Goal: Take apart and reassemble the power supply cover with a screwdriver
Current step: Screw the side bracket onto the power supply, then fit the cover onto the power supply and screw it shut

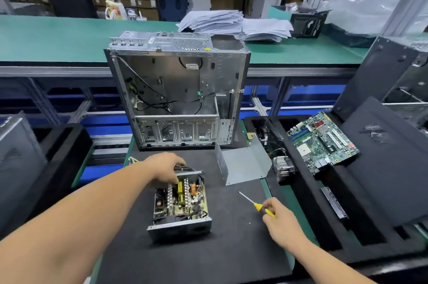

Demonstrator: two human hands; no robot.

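Head view: cover (243, 163) lies off on mat beside open PSU (180, 205), thin stiff sheet w/ sharp edges, take by flanges; left hand (165, 168) grips PSU cables, right hand (275, 216) holds screwdriver (254, 204)

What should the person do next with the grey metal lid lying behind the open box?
Probably reach for the cover and set it back over the power supply. Its circuit board sits bare, the left hand steadies it, and the right hand holds the screwdriver ready.
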